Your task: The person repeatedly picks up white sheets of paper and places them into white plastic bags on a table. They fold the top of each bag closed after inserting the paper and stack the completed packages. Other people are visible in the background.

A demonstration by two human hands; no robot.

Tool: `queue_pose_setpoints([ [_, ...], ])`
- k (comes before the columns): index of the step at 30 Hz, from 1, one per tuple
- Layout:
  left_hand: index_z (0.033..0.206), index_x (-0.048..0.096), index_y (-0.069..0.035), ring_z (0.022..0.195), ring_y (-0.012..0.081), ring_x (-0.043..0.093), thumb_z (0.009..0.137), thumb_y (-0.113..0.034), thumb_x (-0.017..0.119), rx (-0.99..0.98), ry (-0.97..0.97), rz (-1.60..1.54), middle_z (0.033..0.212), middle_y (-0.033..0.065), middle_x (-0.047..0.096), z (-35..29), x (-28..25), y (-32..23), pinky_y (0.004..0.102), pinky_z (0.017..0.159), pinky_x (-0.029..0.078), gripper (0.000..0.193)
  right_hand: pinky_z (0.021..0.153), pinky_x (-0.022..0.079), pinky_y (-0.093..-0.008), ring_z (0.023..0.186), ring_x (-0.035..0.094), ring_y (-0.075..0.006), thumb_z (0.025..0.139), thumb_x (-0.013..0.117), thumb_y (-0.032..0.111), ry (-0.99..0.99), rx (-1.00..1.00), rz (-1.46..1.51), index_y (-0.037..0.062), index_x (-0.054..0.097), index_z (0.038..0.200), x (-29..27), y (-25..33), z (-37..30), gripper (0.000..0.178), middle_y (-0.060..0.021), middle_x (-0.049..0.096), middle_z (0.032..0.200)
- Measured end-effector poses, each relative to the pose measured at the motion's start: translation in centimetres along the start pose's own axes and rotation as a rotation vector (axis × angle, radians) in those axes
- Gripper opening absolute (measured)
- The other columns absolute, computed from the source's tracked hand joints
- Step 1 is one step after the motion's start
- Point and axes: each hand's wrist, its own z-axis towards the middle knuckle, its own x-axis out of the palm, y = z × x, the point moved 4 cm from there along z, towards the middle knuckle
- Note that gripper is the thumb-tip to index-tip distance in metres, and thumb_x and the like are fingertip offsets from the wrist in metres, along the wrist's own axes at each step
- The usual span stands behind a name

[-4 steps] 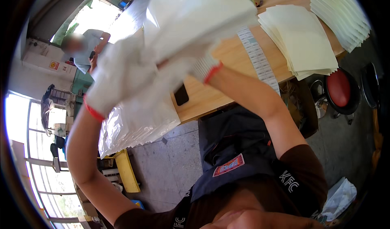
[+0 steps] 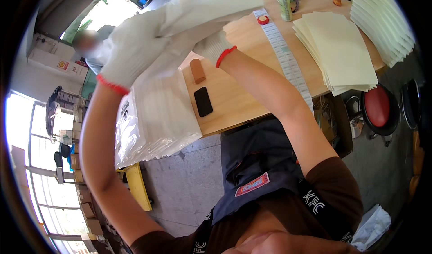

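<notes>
A whitish, translucent plastic bag (image 2: pixel 216 4) is raised over the far left of the table. My left hand (image 2: pixel 137 42), in a white knit glove with a red cuff, grips its near left side. My right hand (image 2: pixel 211 47), gloved alike, reaches under the bag's near edge, and the bag hides its fingers. Below my left hand, a pile of clear plastic bags (image 2: pixel 162 119) lies on the table and overhangs its front edge. To the right of the pile are a black phone (image 2: pixel 203 102) and a short brown cylinder (image 2: pixel 197 71).
On the wooden table (image 2: pixel 252 92) lie a printed strip (image 2: pixel 283 51) with a red round object (image 2: pixel 263 20) on it, and fanned cream sheets (image 2: pixel 339 49). A bottle (image 2: pixel 284 4) stands behind. More stacked sheets (image 2: pixel 380 24) sit far right, near a red stool (image 2: pixel 377 105). Another person (image 2: pixel 92 49) is at far left.
The bag and both hands have moved slightly up and left. The brown cylinder, the bottle and the red round object now show more fully.
</notes>
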Motion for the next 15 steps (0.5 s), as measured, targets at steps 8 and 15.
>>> queue_pose_setpoints([
  [8,0.118,0.053,-0.01,0.084,0.0304,0.066,0.092,-0.052,0.045,0.006,0.244,-0.143,0.092,0.0128,0.065,-3.2,28.8,-7.6,0.0435,0.068,0.052,0.05,0.1,0.044,-0.0442,0.113,0.055,-0.0263,0.097,0.04,0.047,-0.182,0.143,0.012,0.0101,0.047,0.13,-19.9,1.5,-8.4,0.05,-0.0104,0.055,0.126],
  [15,0.1,0.058,-0.007,0.091,0.0279,0.059,0.082,-0.016,0.057,0.039,0.082,-0.486,0.098,0.0102,0.059,-13.1,36.4,-16.7,0.0402,0.075,0.051,0.02,0.085,0.051,-0.0429,0.104,0.059,-0.0269,0.097,0.04,0.047,-0.533,0.157,-0.218,0.0131,0.05,0.127,-29.2,4.4,-19.6,0.046,-0.01,0.057,0.122],
])
